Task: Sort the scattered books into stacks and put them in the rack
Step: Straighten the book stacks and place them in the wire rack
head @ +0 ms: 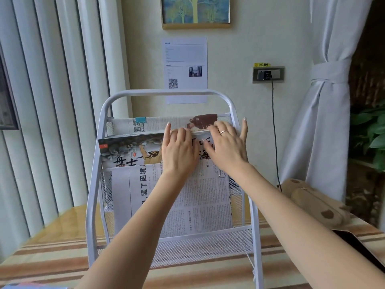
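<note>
Nearest my lens were the two bare forearms, reaching up and away over the striped tablecloth (52, 259) toward the white wire rack (166, 93) that stood on it. In the head view — the only one I had — the left hand (179, 150) lay over the top edge of an illustrated book (131, 150), its fingers curled over that edge and its thumb raised straight beside them. The right hand (227, 146) rested on the same book's right part with a ring on one finger; its fingers were spread flat across the cover and the top edge, the little finger and thumb splayed wide. I could not tell whether either hand truly gripped the book or only pressed it.

The book stood in the rack's middle tier, tilted back, its left corner reaching just past the rack's left post. Behind it, in the top tier, stood a paper with a blue binder clip (140, 120). Below, in the lower mesh pocket, a newspaper (187, 201) leaned upright — its printed columns facing me.

On the wall behind hung a printed notice (185, 59) and a framed picture (195, 12); a socket (268, 74) with a dark cable sat to the right, near a tied-back curtain (325, 101).
</note>
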Demonstrator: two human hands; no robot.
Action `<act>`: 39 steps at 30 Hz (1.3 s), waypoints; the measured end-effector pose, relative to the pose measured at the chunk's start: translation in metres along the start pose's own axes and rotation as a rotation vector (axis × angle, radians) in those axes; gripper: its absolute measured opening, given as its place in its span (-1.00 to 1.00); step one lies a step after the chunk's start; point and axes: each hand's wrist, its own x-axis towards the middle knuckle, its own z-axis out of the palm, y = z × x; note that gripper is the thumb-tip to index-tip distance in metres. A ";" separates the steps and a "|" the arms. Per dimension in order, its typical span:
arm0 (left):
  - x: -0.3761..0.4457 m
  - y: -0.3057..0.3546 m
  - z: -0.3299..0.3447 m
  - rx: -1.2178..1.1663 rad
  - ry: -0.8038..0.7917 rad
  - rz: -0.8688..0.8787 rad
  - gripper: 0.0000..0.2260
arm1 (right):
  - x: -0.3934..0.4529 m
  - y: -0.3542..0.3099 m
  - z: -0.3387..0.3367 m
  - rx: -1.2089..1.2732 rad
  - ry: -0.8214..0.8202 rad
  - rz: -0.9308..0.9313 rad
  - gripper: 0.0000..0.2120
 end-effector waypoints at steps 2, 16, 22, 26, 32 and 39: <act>-0.001 -0.001 0.002 -0.057 -0.038 -0.013 -0.52 | -0.003 -0.003 0.001 0.011 -0.068 -0.001 -0.51; -0.021 -0.016 -0.014 0.011 -0.260 0.101 -0.44 | -0.028 -0.018 -0.011 0.053 -0.290 0.094 -0.42; -0.107 -0.047 -0.058 -0.252 -0.175 0.050 -0.49 | -0.129 -0.052 -0.036 0.390 0.003 0.022 -0.59; -0.191 -0.068 -0.101 -0.318 -0.171 0.027 -0.64 | -0.224 -0.104 -0.042 0.630 -0.094 -0.277 -0.78; -0.290 -0.081 -0.151 -0.062 -0.652 -0.393 -0.81 | -0.274 -0.155 -0.041 0.564 -0.934 -0.095 -0.49; -0.371 -0.054 -0.211 -0.216 -0.388 -0.390 -0.54 | -0.263 -0.172 -0.047 0.496 -1.055 -0.093 -0.31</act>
